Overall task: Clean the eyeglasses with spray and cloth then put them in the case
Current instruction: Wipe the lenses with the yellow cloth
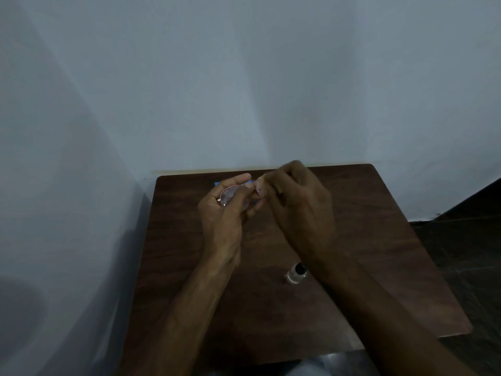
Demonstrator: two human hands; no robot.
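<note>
Eyeglasses (233, 197) in left hand (222, 216), over table (379, 226)

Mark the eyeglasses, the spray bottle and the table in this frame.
eyeglasses (231, 194): head view, on the visible lens.
spray bottle (296, 276): head view, on its clear body.
table (379, 240): head view, on bare wood at right.
</note>
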